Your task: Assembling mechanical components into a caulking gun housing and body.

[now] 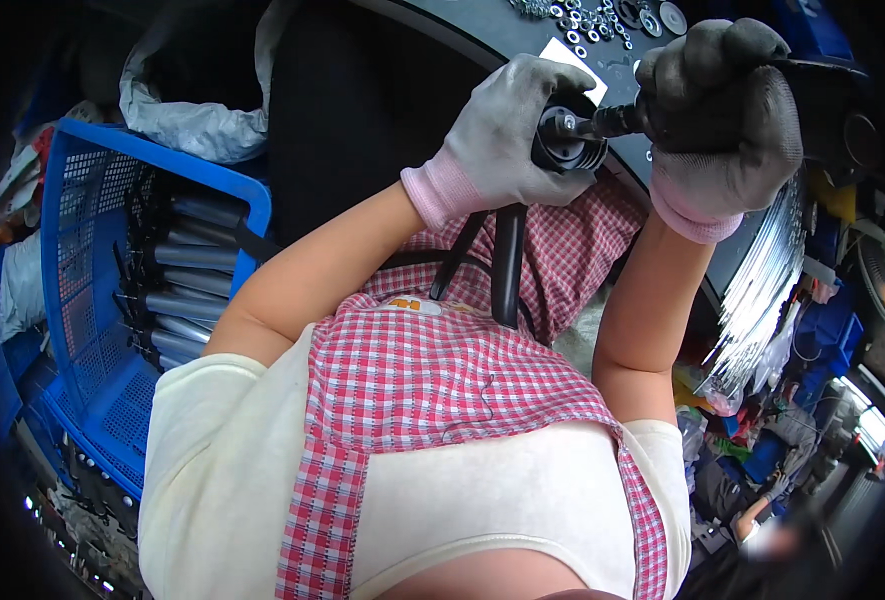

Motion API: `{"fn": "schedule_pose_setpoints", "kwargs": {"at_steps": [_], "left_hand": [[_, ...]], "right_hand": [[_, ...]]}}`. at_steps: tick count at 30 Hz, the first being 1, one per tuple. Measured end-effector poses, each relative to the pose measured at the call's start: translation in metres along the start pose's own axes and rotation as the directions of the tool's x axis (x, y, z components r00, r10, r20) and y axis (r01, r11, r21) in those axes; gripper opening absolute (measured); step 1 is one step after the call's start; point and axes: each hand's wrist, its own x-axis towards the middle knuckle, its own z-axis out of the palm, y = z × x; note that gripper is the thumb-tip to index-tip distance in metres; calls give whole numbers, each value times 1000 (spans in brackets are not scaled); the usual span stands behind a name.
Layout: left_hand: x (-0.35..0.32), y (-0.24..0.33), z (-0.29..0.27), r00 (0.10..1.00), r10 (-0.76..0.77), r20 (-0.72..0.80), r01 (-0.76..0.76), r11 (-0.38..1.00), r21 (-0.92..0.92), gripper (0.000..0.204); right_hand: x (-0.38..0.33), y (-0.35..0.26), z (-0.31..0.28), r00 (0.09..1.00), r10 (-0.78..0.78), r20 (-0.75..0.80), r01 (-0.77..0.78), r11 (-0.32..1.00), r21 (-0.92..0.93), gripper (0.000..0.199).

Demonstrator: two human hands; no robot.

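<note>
My left hand (518, 130), in a grey-white work glove with a pink cuff, is closed around a round black hub (566, 145) with a metal fastener at its centre. Black tubes (508, 265) extend below that hand over my lap; whether they join the hub is hidden. My right hand (728, 125), gloved alike with dirty fingers, grips a black power driver (843, 125) held sideways. The driver's dark bit (618, 121) points left, its tip meeting or very close to the hub's centre. Fingers cover much of the driver's handle.
A dark worktable (463, 30) carries loose washers and nuts (583, 25) and a white card (573, 68). Thin metal rods (763, 270) lie bundled at right. At left stands a blue plastic basket (93, 290) of grey tubes (193, 275). Another person's arm (758, 515) shows lower right.
</note>
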Motion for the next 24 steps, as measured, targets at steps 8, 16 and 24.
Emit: {"fn": "schedule_pose_setpoints", "kwargs": {"at_steps": [8, 16, 24], "left_hand": [[-2, 2, -2, 1000, -26, 16, 25, 999, 42, 68], [-1, -2, 2, 999, 31, -42, -30, 999, 23, 64], [0, -5, 2, 1000, 0, -1, 0, 1000, 19, 71]], "right_hand": [[0, -2, 1, 999, 19, 27, -18, 999, -39, 33], [-3, 2, 21, 997, -33, -69, 24, 992, -122, 35], [21, -24, 36, 953, -206, -224, 70, 865, -498, 46]]}}
